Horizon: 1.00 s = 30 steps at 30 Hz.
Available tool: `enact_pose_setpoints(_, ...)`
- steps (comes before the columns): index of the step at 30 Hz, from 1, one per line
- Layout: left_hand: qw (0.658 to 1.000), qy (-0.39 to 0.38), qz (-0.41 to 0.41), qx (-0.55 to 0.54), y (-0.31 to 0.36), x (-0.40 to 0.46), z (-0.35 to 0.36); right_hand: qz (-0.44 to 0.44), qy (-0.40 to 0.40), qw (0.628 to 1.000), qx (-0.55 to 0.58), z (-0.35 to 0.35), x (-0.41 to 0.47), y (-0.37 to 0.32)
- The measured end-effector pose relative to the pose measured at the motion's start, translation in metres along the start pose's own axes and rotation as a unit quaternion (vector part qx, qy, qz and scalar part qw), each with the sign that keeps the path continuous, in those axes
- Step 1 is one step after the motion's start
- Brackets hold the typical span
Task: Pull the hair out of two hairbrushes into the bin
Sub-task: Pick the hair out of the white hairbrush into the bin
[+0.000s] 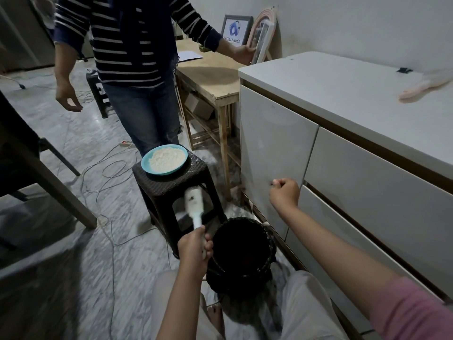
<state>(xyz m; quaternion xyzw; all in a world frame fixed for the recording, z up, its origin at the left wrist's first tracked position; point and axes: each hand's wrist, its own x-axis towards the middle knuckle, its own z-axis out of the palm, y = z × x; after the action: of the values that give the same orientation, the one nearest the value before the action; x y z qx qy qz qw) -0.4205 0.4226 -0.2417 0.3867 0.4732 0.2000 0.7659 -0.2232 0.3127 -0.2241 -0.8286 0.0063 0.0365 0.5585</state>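
Note:
My left hand (195, 247) grips the handle of a white round hairbrush (193, 201), held upright just left of a black woven bin (268, 244) on the floor. A small dark clump sits among the brush's bristles. My right hand (284, 192) is raised above and behind the bin, near the white cabinet front, with fingers pinched closed; I cannot tell whether hair is between them. A second, pinkish hairbrush (426, 88) lies blurred on the cabinet top at the far right.
A dark stool (171, 185) bearing a teal plate (147, 168) of pale food stands just behind the brush. Another person in a striped top (127, 45) stands beyond it. A white drawer cabinet (355, 155), a wooden table (213, 77) and floor cables (107, 168) surround me.

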Motion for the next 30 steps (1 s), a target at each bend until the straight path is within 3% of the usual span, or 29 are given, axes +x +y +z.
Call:
enact_pose_setpoints(3,0.996,0.07,0.014,-0.056,0.005,0.002,-0.008,0.032,0.024,0.999,0.019,-0.007,0.01,0.008)
enact_pose_setpoints(6,0.995,0.085,0.022,-0.054,0.01,0.001,-0.015,0.038,0.016,0.999,0.02,-0.011,0.015,0.014)
enact_pose_setpoints(20,0.994,-0.005,0.06,0.092,0.002,-0.007,0.009,-0.005,-0.161,0.985,-0.055,0.003,-0.003,0.009)
enact_pose_setpoints(30,0.977,-0.049,0.105,0.181,-0.012,-0.014,0.019,-0.062,-0.164,0.984,-0.029,0.004,-0.015,-0.005)
